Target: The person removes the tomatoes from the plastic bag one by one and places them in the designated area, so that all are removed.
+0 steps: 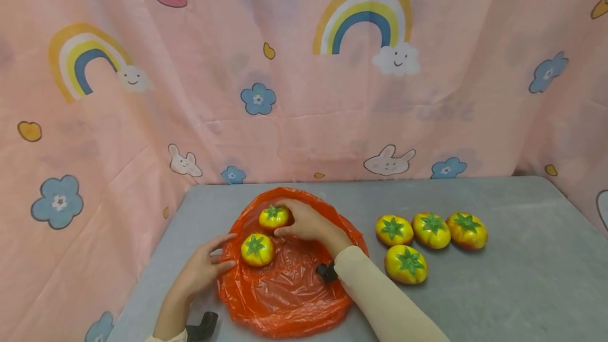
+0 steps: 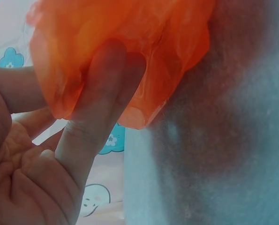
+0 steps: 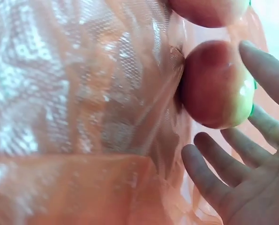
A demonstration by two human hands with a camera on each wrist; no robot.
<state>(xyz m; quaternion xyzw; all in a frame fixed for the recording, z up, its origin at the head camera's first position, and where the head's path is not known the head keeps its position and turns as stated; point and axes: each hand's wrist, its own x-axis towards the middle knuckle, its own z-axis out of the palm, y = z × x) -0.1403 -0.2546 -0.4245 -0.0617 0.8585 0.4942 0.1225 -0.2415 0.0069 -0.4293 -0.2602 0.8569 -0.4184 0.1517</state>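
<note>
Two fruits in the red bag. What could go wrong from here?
The far fruit is round and beside the right hand; a nudge could roll it into the near fruit.
The red bag looks thin; it could fold in if the left hand leaves.
The right wrist's black device, over the bag, might snag if pulled back.

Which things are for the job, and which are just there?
Probably for the job: the red bag, two yellow fruits inside its rim, four more fruits beside it.

Just there, it seems: the grey table, the pink patterned curtain.

Pink patterned cloth (image 1: 304, 136) hangs behind a gray table (image 1: 513, 289).
</note>
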